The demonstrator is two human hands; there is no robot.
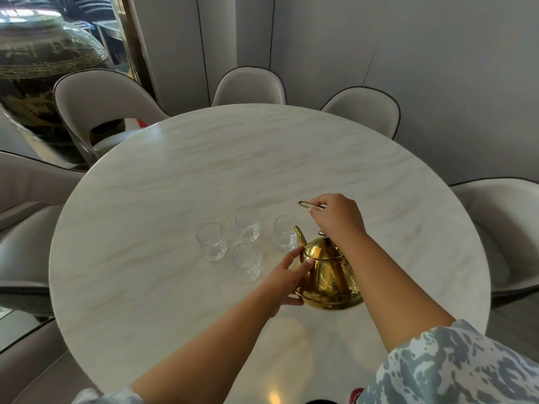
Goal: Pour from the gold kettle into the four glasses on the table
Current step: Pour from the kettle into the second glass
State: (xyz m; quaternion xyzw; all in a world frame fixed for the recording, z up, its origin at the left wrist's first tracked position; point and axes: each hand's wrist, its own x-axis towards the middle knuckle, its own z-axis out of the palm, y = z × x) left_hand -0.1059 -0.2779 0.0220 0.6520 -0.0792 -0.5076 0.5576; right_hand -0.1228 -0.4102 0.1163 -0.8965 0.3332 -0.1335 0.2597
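Observation:
A gold kettle (328, 275) stands upright on the round marble table (204, 170), spout pointing left toward the glasses. My right hand (338, 217) grips its thin wire handle (304, 203) above the lid. My left hand (288, 278) rests against the kettle's left side, fingers spread on the body. Clear cut glasses stand just left of the kettle: one at the far left (212, 241), one at the back (247, 224), one at the front (246, 263), and one beside the spout (285, 232). All look empty.
Several pale upholstered chairs (96, 103) ring the table. A large dark ornate vase (38, 71) stands at the back left. The wall (437, 53) is close behind the far chairs.

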